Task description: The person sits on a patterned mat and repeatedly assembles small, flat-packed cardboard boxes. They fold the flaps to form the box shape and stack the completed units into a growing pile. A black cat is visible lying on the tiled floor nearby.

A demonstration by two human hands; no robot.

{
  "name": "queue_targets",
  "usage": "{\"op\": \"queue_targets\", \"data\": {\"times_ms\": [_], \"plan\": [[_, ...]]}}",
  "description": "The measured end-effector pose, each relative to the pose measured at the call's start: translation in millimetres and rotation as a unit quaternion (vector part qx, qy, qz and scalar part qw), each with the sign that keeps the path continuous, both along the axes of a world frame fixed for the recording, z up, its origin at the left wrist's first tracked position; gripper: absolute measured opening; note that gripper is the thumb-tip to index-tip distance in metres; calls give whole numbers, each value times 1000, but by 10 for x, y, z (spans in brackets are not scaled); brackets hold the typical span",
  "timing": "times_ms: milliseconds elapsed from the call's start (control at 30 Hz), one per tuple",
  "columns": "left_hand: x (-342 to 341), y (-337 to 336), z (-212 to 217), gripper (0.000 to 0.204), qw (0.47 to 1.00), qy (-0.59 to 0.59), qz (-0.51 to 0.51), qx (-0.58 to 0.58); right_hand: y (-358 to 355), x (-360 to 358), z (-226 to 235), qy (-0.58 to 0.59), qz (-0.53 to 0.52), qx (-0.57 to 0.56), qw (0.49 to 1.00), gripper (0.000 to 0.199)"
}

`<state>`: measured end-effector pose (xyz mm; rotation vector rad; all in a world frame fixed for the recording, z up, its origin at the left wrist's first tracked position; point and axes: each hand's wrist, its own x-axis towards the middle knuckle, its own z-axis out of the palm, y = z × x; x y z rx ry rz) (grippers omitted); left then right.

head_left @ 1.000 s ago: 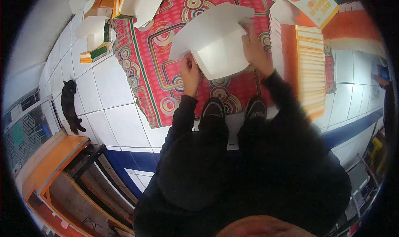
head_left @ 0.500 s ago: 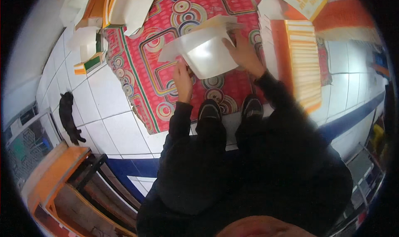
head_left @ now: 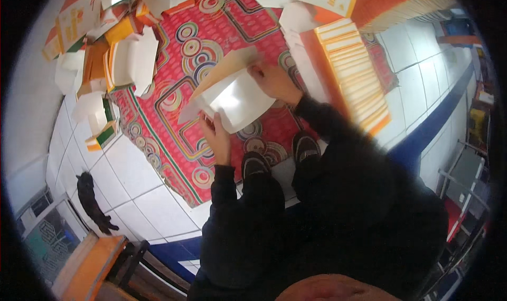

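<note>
A part-folded cardboard food box with a glossy white inside is between my hands above the red patterned mat. Its side panels stand up, and the far panel is blurred. My left hand grips the box's near left corner, thumb and fingers closed at the edge. At the far right corner, my right hand is closed on the panel, with its fingertips partly hidden. Right of my right hand lies a long stack of flat box blanks with orange and white edges.
Several folded open boxes are heaped at the far left, and a small green-and-white box lies on the tiles. A black cat lies on the floor at left. An orange wooden bench stands at the lower left. My shoes rest at the mat's near edge.
The view has swung, so the scene sits lower and further left. My left hand has shifted from beside the corner onto the box's near edge; the right still holds the far side.
</note>
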<state>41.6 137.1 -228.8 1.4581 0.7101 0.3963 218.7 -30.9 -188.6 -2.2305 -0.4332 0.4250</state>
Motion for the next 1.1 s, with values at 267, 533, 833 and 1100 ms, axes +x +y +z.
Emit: {"op": "queue_targets", "data": {"times_ms": [267,533,833,1100], "plan": [[-36,27,-150,48,998,43,13,54,2,42,12,4,26,2,1000,38],[46,54,17,46,985,85,-25,150,-206,57,-73,-78,33,1,996,40],[-187,649,14,54,985,128,45,108,-1935,2141,388,-230,-397,-32,888,48],[-274,763,142,56,992,111,37,48,-996,1694,1129,-265,-207,18,941,36]]}}
